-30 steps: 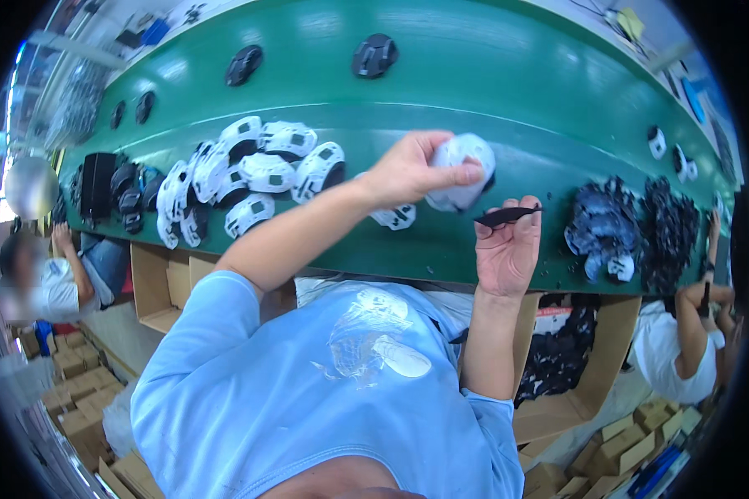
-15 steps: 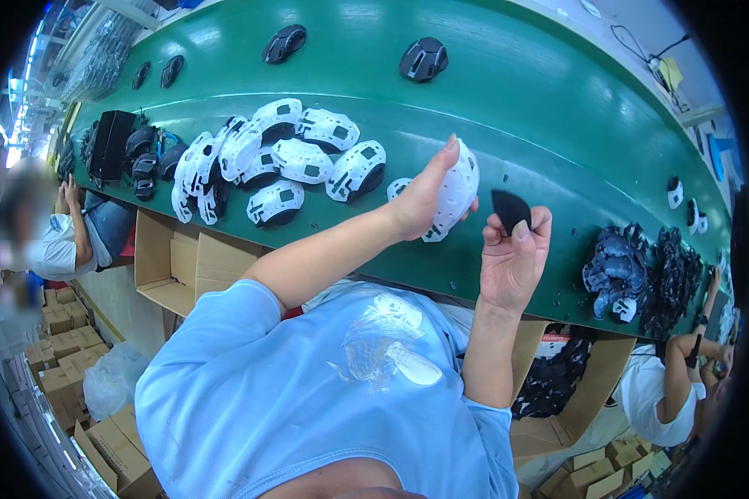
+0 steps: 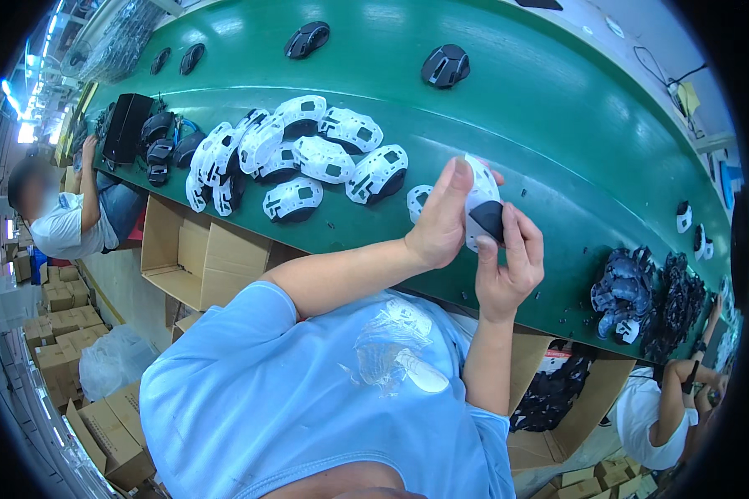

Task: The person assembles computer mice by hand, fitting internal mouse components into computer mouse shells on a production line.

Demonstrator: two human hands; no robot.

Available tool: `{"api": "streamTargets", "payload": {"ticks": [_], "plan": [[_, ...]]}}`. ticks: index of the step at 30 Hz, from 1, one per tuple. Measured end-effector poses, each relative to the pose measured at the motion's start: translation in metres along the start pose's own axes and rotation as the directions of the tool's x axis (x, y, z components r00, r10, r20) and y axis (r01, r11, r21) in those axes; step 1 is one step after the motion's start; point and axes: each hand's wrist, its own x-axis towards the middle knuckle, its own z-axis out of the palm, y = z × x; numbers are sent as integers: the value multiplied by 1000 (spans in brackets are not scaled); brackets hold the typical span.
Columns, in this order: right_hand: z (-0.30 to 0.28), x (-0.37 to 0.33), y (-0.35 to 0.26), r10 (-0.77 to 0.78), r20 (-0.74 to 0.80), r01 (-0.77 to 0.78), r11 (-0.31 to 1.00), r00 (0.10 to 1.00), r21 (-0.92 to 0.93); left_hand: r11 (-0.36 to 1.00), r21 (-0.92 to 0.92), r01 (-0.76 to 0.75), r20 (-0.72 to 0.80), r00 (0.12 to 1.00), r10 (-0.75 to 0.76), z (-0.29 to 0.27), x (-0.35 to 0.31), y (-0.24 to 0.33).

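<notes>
Black curved piece [image 3: 486, 218], apart from the white shell [image 3: 479, 190] half a second ago, now set against its lower right side.
On the green bench [image 3: 549, 158], left to right: a cluster of white shells [image 3: 323, 160] with dark undersides, some overlapping; then the worker's left hand [image 3: 443, 218], gripping the white shell above the bench; next the right hand [image 3: 512, 264], curled, thumb and fingers holding that piece by its edge; farther right, a heap of dark parts [image 3: 622, 287].

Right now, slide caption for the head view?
Left hand holding a white mouse shell, right hand a curved black piece, at a green workbench.
</notes>
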Motion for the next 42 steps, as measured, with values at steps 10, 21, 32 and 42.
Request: {"api": "streamTargets", "payload": {"ticks": [10,21,32,42], "plan": [[-9,-10,-9,407,-40,-354,837,913,418,966,131,-223,196,961,195,-30,12,-2],[-11,4,-14,359,14,-346,889,933,301,815,221,-536,256,838,481,-26,11,-2],[-7,26,-3,250,88,-250,968,964,-20,839,397,-371,337,910,243,-15,-7,22],[1,31,15,85,212,-51,986,974,-159,781,497,-377,246,925,290,-15,17,11]]}}
